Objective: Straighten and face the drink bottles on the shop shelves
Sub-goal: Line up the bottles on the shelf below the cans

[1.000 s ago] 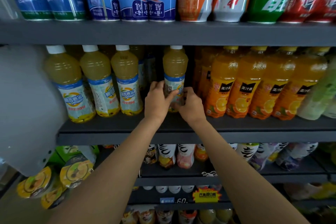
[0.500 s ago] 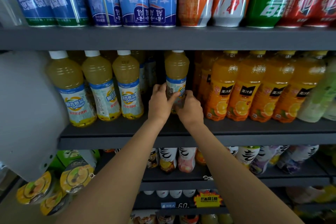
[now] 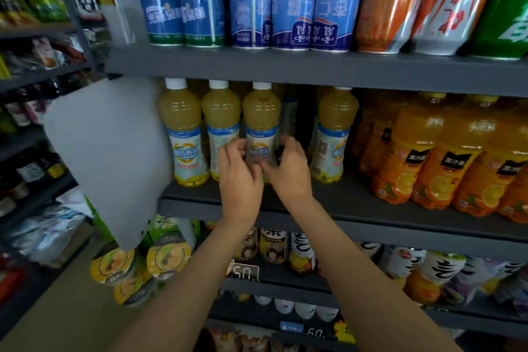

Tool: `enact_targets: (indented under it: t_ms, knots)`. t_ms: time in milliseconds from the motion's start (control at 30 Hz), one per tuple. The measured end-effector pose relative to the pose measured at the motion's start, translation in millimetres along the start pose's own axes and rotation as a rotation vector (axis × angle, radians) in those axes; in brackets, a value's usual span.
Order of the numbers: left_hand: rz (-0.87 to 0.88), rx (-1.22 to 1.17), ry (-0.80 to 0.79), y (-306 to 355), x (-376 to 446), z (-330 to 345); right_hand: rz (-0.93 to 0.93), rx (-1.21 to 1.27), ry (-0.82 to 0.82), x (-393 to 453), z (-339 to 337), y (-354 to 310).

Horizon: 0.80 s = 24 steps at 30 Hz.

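I have both hands at mid-frame around the third pale-yellow bottle (image 3: 261, 134), which stands upright on the middle shelf (image 3: 357, 203). My left hand (image 3: 238, 177) curls its fingers onto the bottle's left side and my right hand (image 3: 288, 171) onto its right; motion blur hides the exact contact. The bottle's long axis is vertical, directly ahead, both hands equally near, so I judge a twist comes next.

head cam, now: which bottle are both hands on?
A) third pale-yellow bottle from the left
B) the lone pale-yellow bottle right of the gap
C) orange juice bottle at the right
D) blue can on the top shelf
A: the left hand and right hand curl around the third pale-yellow bottle, just left of the gap.
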<state>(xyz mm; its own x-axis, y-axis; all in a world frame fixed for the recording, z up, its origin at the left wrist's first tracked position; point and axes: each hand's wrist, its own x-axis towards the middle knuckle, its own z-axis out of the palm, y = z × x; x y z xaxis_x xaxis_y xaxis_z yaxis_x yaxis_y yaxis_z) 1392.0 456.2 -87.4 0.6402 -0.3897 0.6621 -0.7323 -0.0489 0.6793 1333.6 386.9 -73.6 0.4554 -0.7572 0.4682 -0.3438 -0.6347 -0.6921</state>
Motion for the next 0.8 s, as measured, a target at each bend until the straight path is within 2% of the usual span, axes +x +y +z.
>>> enact_targets:
  t_ms: [167, 267, 400, 600, 800]
  knots:
    - [-0.038, 0.04, -0.203, -22.3, 1.2, -10.8, 0.203, -0.119, -0.087, 8.9, 20.1, -8.8]
    - [-0.045, 0.061, -0.248, -22.6, 3.2, -0.4, 0.21, -0.184, -0.111, 9.1, 12.1, -9.0]
    - [-0.052, -0.045, -0.31, -8.8, -3.6, 14.2, 0.182, -0.202, -0.111, -2.6, -17.3, 4.7]
    - [-0.026, -0.098, -0.644, 19.0, -12.5, 43.0, 0.224, -0.217, -0.083, -17.9, -71.2, 33.7]
    - [-0.048, -0.124, -0.759, 26.6, -13.6, 61.1, 0.241, -0.155, -0.072, -22.8, -96.4, 42.8]
